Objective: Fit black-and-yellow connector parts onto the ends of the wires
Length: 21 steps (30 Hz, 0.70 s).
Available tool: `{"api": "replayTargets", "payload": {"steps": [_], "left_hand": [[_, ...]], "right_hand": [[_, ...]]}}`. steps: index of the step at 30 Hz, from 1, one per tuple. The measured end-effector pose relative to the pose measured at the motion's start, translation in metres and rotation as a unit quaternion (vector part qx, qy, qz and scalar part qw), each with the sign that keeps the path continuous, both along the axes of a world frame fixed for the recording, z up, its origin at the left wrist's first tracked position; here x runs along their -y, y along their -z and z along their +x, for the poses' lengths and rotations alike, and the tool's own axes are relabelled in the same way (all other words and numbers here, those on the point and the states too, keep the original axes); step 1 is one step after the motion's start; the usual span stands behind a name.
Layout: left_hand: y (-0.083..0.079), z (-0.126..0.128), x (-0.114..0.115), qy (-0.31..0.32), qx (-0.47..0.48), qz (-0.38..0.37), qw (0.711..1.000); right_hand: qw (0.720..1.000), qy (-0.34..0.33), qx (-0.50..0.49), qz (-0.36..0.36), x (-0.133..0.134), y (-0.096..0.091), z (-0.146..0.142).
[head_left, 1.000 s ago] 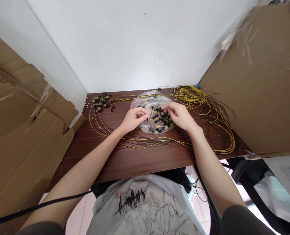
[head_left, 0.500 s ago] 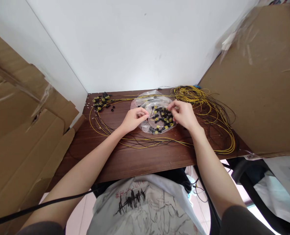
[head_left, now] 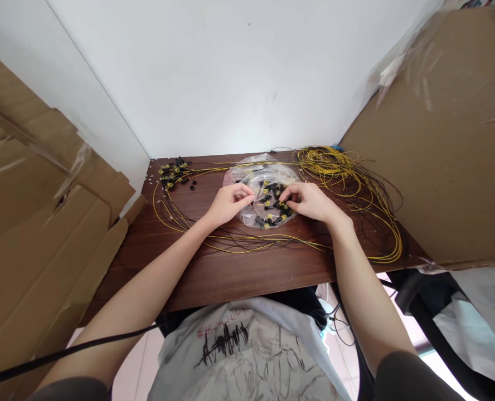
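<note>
My left hand [head_left: 229, 203] is closed in a pinch at the left side of a clear plastic bag [head_left: 247, 217]. A thin dark wire shows at its fingertips, though its far end is hard to make out. Many small black and yellow connectors [head_left: 267, 205] lie loose on the bag. Over the right part of this pile is my right hand [head_left: 308, 200], thumb and index finger apart, with the fingertips among the connectors. Its fingers partly cover the pieces beneath them, and I see none lifted.
Yellow and black wires [head_left: 326, 161] lie coiled at the back right and loop across the brown table [head_left: 239, 273]. More black and yellow connectors [head_left: 174, 171] are heaped at the back left. Cardboard [head_left: 452, 139] stands on both sides, before a white wall [head_left: 231, 78].
My right hand has moved down and slightly left, from the pile's upper right edge onto the connectors. My left hand stays in place with the same pinch.
</note>
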<state>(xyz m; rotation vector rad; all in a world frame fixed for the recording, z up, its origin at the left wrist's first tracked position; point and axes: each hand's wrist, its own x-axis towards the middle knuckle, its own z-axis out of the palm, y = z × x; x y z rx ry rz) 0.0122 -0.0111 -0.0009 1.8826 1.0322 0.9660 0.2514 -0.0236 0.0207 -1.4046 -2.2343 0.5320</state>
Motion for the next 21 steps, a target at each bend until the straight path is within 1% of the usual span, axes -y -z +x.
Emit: {"api": "replayTargets", "payload": {"steps": [14,21], "left_hand": [[-0.0004,0.0001,0.0004,0.001,0.000,0.006,1.000],[0.0006,0.0003,-0.0003,0.004,0.001,0.003,1.000]], "right_hand": [[0.998,0.024,0.013,0.054,-0.0008,-0.0002,-0.0013],[0.999,-0.016,-0.005,0.043,-0.0014,0.0012,-0.0012]]}}
